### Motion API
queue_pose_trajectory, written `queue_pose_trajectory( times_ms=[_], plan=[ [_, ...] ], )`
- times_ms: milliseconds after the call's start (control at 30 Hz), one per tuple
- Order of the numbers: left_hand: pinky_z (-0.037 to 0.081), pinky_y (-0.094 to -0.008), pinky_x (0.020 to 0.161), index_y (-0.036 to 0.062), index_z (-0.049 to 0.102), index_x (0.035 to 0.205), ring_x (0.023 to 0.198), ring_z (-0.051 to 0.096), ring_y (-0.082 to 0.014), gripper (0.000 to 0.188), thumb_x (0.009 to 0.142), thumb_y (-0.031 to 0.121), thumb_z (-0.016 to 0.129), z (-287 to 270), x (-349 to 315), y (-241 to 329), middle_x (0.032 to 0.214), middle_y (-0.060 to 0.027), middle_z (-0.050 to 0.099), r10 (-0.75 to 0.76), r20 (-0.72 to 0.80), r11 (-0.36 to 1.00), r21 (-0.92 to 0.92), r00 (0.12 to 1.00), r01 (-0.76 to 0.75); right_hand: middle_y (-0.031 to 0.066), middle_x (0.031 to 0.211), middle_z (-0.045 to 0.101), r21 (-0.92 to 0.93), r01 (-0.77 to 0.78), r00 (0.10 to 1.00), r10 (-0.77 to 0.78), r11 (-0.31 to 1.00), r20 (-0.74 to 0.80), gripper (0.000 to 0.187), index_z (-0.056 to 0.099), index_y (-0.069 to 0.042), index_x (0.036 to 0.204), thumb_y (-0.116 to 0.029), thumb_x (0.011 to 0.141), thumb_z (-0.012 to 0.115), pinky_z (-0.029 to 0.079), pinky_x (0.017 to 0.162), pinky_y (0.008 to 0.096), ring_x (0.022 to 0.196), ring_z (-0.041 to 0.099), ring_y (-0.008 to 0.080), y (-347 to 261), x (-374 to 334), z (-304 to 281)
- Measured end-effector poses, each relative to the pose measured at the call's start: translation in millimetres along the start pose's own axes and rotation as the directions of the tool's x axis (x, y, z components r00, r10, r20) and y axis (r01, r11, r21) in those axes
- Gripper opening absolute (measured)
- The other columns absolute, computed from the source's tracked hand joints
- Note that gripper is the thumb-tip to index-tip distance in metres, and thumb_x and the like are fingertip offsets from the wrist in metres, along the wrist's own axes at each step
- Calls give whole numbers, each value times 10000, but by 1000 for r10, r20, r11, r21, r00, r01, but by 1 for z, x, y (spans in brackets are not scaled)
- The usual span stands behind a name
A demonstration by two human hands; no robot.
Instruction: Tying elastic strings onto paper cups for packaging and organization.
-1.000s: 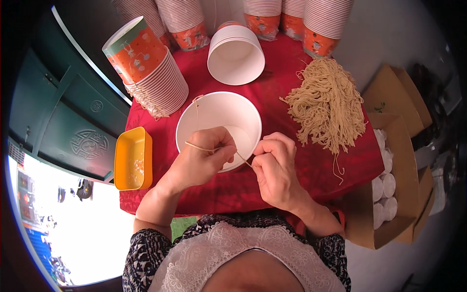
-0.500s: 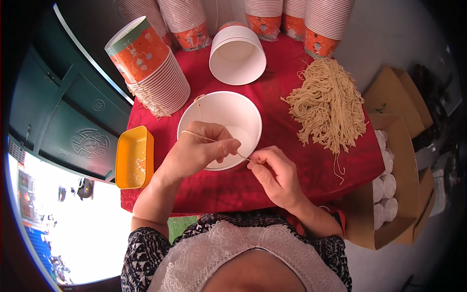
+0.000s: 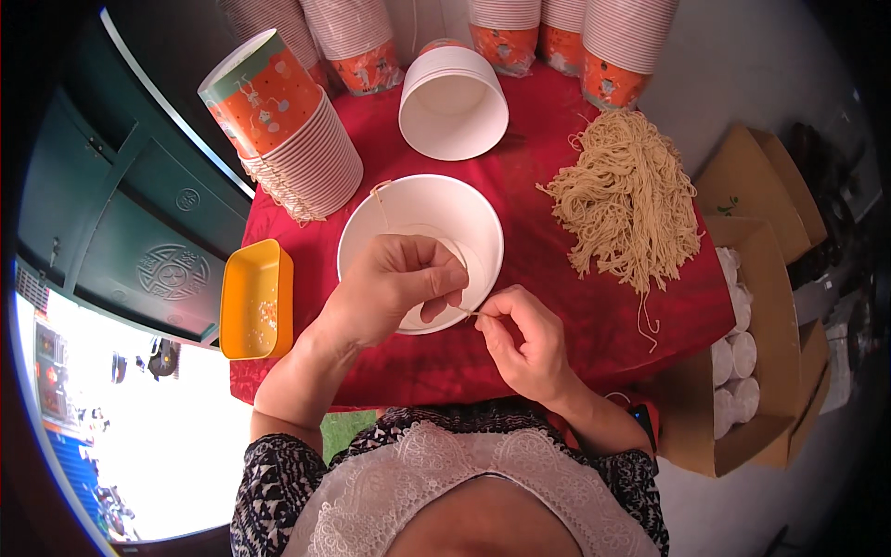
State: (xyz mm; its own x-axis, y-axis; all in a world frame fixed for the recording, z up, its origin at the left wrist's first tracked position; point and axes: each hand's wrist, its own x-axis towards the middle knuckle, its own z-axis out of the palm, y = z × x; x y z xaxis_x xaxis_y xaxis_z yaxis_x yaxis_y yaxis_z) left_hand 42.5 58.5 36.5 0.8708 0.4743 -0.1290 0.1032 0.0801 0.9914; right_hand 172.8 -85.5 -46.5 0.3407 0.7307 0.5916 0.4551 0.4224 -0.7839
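A white paper bowl (image 3: 422, 209) stands on the red-covered table (image 3: 529, 269) in front of me. My left hand (image 3: 390, 288) grips its near rim, thumb outside and fingers inside. A thin beige string (image 3: 385, 200) loops across the bowl from its far-left rim. My right hand (image 3: 524, 339) pinches the string's near end right beside the rim, fingertips almost touching the left hand. A heap of loose beige strings (image 3: 631, 200) lies to the right.
A second white bowl (image 3: 453, 102) sits behind the first. An orange stack of bowls (image 3: 288, 130) leans at left, with more stacks (image 3: 501, 32) along the back. A yellow tray (image 3: 255, 297) lies at the left edge. Cardboard boxes (image 3: 752, 353) with white lids stand at right.
My left hand has slid forward onto the bowl's near rim. My right hand has shifted slightly right and down, drawing the string end tighter toward the rim.
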Motion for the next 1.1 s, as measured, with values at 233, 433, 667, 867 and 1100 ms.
queue_pose_trajectory(
  times_ms=[233,433,667,867,1100],
  plan=[
    [420,-216,581,-17,666,872,659,535,-63,153,946,116,648,-3,-3,-1,750,-13,623,-2,60,999,39,998,0,122,757,602,45,-79,997,79,996,11,88,555,-1,895,71,862,594,489,569,356,634,616,274,-5,-4,-1],
    [447,-218,630,-19,657,895,705,542,-60,142,949,110,636,-2,-5,1,770,3,616,29,81,986,164,996,-42,142,743,585,-128,176,984,-175,976,14,118,548,-12,884,76,832,607,484,547,388,645,609,330,4,-2,-2],
    [481,-231,704,-25,621,988,782,586,-80,72,936,20,599,0,-12,5,819,7,622,97,80,970,214,992,-112,161,903,618,-284,316,939,-341,905,-41,174,550,12,910,92,806,664,540,609,378,729,651,320,-7,12,-1],
    [511,-271,773,-8,568,1148,823,630,-128,279,881,-87,581,6,-15,-1,853,-28,627,378,117,798,461,918,-387,239,1097,611,-234,323,941,-338,917,-26,231,532,36,964,109,796,672,565,648,373,809,672,346,-6,17,3],
    [517,-269,780,5,557,1211,834,665,-146,402,830,-113,607,8,-15,-3,859,-67,667,521,134,658,565,843,-497,220,1076,633,-141,341,937,-348,929,-25,237,531,26,981,134,798,636,564,636,373,840,681,338,0,15,8]
  ],
)
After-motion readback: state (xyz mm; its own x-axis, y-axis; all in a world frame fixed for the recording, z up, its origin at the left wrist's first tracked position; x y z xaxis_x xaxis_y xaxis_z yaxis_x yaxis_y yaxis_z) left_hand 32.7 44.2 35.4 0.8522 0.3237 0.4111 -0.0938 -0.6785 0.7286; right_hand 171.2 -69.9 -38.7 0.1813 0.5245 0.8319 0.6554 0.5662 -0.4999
